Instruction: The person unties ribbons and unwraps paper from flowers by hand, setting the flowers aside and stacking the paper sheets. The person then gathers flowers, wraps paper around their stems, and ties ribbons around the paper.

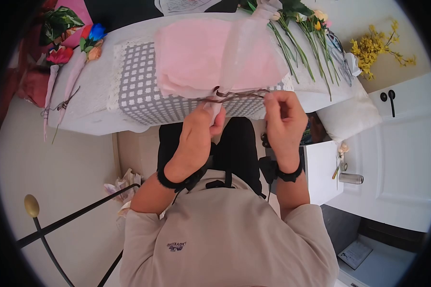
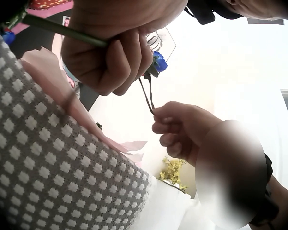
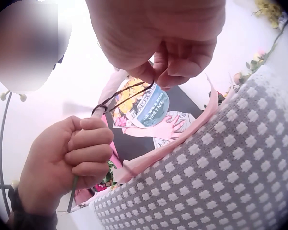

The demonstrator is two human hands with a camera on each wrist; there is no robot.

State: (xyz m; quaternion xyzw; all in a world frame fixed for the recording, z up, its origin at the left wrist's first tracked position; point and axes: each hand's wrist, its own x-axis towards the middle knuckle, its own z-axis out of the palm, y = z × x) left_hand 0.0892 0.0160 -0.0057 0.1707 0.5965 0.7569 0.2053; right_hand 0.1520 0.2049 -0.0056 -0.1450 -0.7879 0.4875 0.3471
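In the head view my left hand (image 1: 194,134) grips the gathered lower end of a narrow pale pink flower wrap (image 1: 237,52). A green stem (image 3: 73,191) comes out below this fist in the right wrist view. My right hand (image 1: 287,119) pinches a dark brown string (image 1: 239,96) between thumb and fingertips. That string runs from the wrap, just above the left hand, and is drawn out sideways as a narrow loop. A blue flower (image 2: 158,62) shows beyond the left fist in the left wrist view. Sheets of pink wrapping paper (image 1: 191,52) lie behind the hands.
A grey-and-white checked cloth (image 1: 136,76) covers part of the white table. Wrapped artificial flowers (image 1: 67,91) lie at the left, with several long green stems (image 1: 297,43) at the right. Yellow flowers (image 1: 376,48) stand beyond. A white cushion (image 1: 349,115) is at the right.
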